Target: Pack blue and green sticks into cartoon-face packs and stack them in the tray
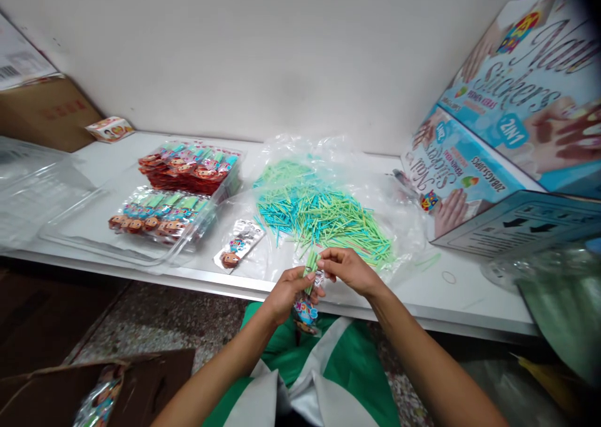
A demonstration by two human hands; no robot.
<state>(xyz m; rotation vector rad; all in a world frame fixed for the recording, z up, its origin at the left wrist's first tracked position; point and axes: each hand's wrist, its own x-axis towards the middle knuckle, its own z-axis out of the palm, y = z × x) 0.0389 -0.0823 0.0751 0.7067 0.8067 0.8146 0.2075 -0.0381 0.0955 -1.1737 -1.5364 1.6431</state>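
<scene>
Over the table's front edge, my left hand (290, 292) is closed around a small printed candy packet (306, 314), which hangs below the fingers. Several green sticks (310, 265) stand up out of the packet's top. My right hand (346, 268) pinches at these sticks and the packet's upper edge with thumb and fingertips. Just beyond the hands lies a heap of thin green and blue sticks (323, 211) on a clear plastic bag (404, 220). To the left of my hands, a single candy packet (239, 244) lies flat on the table.
A clear plastic tray (84, 236) at left holds stacked packets (188, 167) and a front row of packets (159, 211). Nail sticker boxes (469, 170) stand at right. A brown carton (47, 111) is at far left, and an open carton (154, 377) sits below the table (422, 308).
</scene>
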